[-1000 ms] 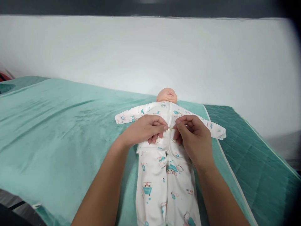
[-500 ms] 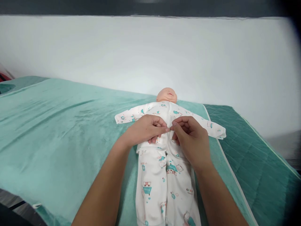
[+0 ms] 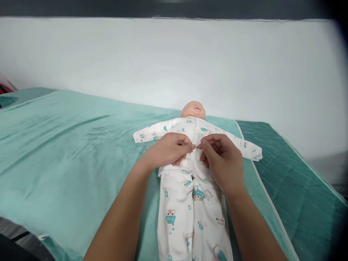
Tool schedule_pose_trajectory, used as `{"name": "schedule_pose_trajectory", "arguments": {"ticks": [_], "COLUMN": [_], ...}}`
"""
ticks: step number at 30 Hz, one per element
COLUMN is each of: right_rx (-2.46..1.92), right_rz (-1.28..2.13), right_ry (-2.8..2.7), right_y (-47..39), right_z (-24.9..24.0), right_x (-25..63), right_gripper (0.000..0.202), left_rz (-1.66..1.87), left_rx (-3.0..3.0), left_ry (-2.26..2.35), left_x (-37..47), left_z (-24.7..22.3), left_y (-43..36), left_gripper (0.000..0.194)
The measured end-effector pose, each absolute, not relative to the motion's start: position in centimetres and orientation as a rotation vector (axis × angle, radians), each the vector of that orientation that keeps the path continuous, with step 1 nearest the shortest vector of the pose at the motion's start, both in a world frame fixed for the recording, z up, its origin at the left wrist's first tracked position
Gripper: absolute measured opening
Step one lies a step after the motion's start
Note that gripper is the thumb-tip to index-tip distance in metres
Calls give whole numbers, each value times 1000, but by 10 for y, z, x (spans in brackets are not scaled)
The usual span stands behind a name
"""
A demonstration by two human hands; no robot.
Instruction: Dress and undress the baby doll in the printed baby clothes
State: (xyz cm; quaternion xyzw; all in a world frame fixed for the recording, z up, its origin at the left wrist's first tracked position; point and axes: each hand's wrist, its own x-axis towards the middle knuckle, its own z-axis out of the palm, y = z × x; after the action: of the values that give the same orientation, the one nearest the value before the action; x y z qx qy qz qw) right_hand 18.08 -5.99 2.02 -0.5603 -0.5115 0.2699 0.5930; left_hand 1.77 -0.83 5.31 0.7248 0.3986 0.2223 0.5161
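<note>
A baby doll [image 3: 193, 109] lies on its back, head toward the wall, arms spread. It wears a white printed baby shirt [image 3: 187, 125] and matching trousers [image 3: 176, 210]. At the middle of the shirt's front opening, a small pale button [image 3: 194, 149] shows between my fingertips. My left hand [image 3: 174, 148] is closed, thumb and forefinger pinching the shirt's front edge just left of the button. From the other side, my right hand [image 3: 221, 156] pinches the shirt's edge, its other fingers curled. The exact grip on the fabric is partly hidden by the fingers.
A light green plush blanket [image 3: 67, 156] spreads under the doll, wrinkled on the left. Along the right lies a darker quilted green cover [image 3: 293, 181]. A white wall [image 3: 108, 61] rises behind, and a red object [image 3: 5, 89] shows at the far left edge.
The thumb and fingertips have shifted slightly, so the button between them now shows more clearly. Both hands stay at the same place on the shirt front.
</note>
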Motion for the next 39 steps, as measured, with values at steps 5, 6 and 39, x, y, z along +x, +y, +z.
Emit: {"name": "schedule_pose_trajectory", "arguments": {"ticks": [5, 6, 39], "right_rx": [-1267, -1255, -1171], "right_rz": [621, 609, 404], "right_ry": [-1149, -1132, -1428], "right_y": [-62, -62, -75], "right_z": [22, 23, -13], "right_x": [179, 180, 222], "right_gripper": [15, 14, 33], "left_rz": [569, 591, 1065], "left_rx": [1714, 1697, 1994], "left_ry": [945, 928, 2155], "left_x": [19, 19, -71], "left_z": [54, 54, -38], "left_y": [-10, -10, 0], "left_gripper": [27, 27, 45]}}
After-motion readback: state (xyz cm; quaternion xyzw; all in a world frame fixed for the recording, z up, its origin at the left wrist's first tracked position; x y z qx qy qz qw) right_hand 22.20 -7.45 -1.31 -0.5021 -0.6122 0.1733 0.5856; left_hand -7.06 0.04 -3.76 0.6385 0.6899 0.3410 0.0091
